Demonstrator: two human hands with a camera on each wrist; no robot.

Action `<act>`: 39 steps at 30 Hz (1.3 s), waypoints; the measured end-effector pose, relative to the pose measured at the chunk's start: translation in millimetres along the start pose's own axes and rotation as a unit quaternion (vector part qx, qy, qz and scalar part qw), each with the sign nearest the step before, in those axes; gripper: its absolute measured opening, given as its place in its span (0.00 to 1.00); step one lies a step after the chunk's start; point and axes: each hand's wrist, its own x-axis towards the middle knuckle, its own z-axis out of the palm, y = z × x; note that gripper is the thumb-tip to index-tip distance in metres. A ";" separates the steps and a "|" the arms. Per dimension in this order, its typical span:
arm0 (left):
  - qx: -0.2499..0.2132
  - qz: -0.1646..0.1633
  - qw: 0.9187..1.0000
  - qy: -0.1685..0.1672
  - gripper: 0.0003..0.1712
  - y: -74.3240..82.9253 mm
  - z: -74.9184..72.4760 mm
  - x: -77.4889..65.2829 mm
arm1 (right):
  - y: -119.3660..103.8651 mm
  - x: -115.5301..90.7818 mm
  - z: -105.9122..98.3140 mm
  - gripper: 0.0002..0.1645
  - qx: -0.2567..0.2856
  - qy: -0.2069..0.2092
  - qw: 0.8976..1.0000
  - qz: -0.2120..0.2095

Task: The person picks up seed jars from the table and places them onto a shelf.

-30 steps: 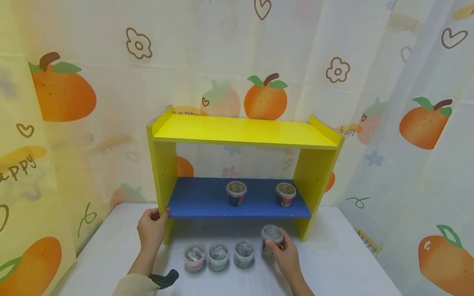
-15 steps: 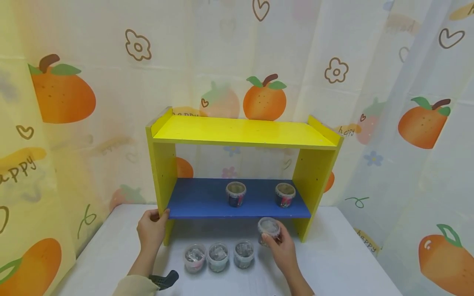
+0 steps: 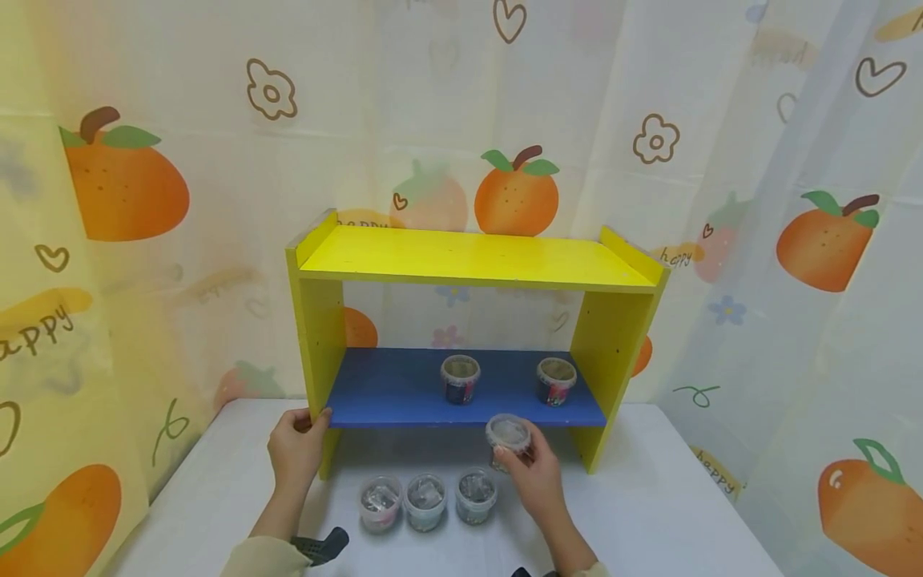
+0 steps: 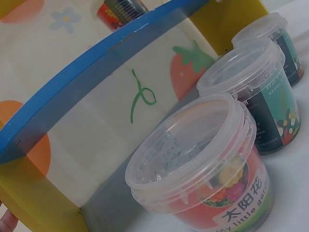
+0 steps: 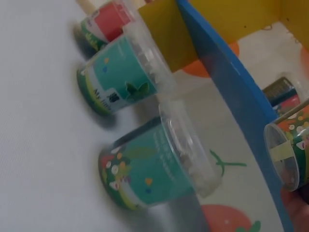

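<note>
While right hand [image 3: 534, 478] pinches a tub [image 3: 508, 433] near the shelf [image 3: 397, 389] | left hand [image 3: 297, 446] grips side panel [image 3: 320, 344] | carried too low, tub could snag shelf, slip

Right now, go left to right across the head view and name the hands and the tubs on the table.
Left hand, pink-labelled tub, left teal-labelled tub, right teal-labelled tub, right hand holding another tub.
</note>
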 end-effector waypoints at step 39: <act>0.002 -0.008 1.000 0.002 0.22 3.9 -0.9 -0.5 | -30.1 23.2 70.5 0.37 0.028 -0.125 0.991 -0.024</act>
